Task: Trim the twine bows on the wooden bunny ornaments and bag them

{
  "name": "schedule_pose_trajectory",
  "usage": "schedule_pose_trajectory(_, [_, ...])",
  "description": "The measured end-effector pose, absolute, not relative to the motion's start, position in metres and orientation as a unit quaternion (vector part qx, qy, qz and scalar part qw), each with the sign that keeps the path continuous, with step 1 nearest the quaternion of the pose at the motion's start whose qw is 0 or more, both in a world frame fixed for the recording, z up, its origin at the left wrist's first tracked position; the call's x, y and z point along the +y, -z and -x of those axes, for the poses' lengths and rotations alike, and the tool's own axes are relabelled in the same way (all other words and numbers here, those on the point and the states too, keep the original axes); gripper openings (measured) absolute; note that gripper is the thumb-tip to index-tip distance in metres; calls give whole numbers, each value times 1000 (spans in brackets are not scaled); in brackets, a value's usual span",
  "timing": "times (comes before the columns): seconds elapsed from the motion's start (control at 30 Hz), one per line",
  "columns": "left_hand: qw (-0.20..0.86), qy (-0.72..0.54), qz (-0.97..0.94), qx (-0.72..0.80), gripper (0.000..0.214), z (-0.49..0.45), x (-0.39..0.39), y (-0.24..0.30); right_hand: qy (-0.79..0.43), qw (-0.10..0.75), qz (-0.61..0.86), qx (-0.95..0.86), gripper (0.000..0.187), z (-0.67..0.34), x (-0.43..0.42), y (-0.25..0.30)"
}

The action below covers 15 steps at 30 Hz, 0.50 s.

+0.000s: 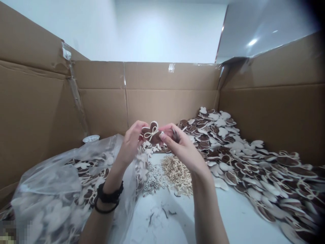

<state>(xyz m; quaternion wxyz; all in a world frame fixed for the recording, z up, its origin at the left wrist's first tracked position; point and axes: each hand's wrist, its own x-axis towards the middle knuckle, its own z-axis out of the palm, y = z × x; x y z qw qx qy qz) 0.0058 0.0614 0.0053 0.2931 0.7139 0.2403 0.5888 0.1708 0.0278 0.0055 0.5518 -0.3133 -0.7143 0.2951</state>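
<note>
Left hand grips a brown patch, right hand pinching its other side, above a white table.
From afar, I judge it light, soft, best held by its edges, clear of the bow.

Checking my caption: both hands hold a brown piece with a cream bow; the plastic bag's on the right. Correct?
Wrong side: the head view shows the plastic bag on the left. Left hand and right hand hold the brown piece with the cream bow.
</note>
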Motion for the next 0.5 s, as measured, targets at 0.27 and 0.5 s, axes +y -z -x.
schedule_pose_trajectory(0.27, [305,-523,-759,239,27,-5,77,2,-303,630,308,-645,24,-149,54,9])
schedule_pose_trajectory(0.5, [269,-528,-759,270,21,-6,74,3,-119,653,349,-662,37,-155,58,10])
